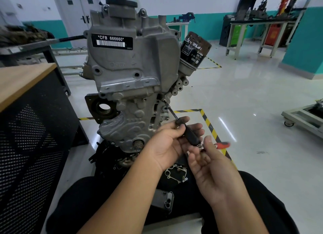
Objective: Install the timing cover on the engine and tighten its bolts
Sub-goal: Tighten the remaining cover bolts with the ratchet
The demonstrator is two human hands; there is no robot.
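Place: auto workshop or training shop.
Evidence: engine [132,80] on a stand, workbenches [258,34] with parts, a vise [187,16], hazard tape [208,123] on a glossy floor [253,94], wheeled cart [304,118].

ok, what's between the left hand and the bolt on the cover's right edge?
Head view: only the driver's metal shaft. It runs from the black handle held in the left hand up to the bolt on the timing cover.

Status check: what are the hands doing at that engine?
Left hand grips black-handled driver. Right hand open at handle's end. Tip on bolt beside grey metal timing cover. Nothing blocking.
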